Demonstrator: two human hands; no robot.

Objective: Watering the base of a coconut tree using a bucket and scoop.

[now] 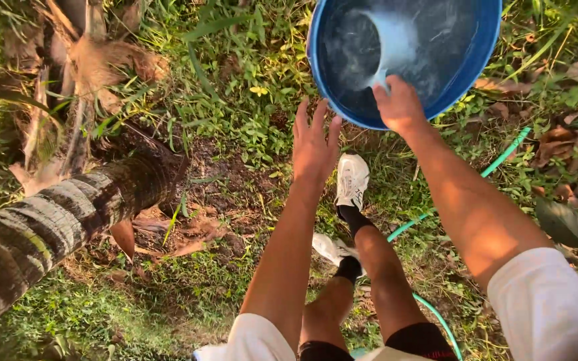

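Blue tub (476,60) of water far right on grass; pale scoop (391,43) inside, dipped. Right hand (401,105) fingers pinch its handle. Left hand (314,144) fingers spread, empty, near rim. Green hose (503,157) behind, palm trunk (48,220) left.

Outdoors. Ground (235,100): green grass, weeds, bare soil patch at centre. Palm trunk (48,227) ringed, slanting from lower left, fibrous husk at base. Dry brown leaves (563,144) at right. Green hose (503,157) runs across grass. Warm, low sunlight.
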